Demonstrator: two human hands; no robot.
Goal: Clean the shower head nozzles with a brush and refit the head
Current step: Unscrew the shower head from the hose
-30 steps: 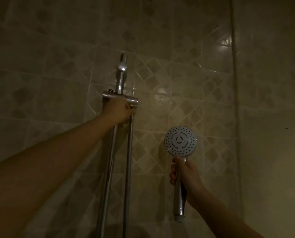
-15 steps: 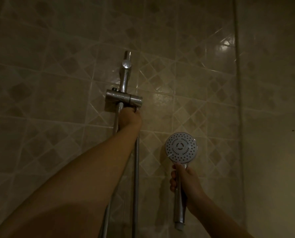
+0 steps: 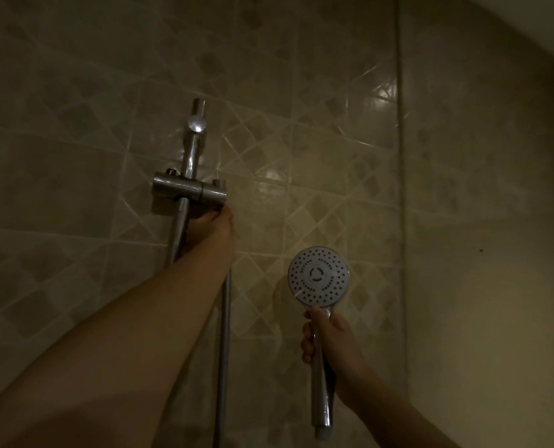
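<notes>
Chrome holder on the rail: left hand grips beneath it; lower right, right hand clasps the shower head handle.

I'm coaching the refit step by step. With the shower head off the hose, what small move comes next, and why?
Probably bring the shower head leftward so its bare handle end meets the hose. The right hand grips the handle, hose-less; the left hand sits just under the slider bracket.

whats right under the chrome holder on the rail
The left hand reaches up under the holder; the rail and hose run down below it. Its grip is hidden in shadow.
</notes>
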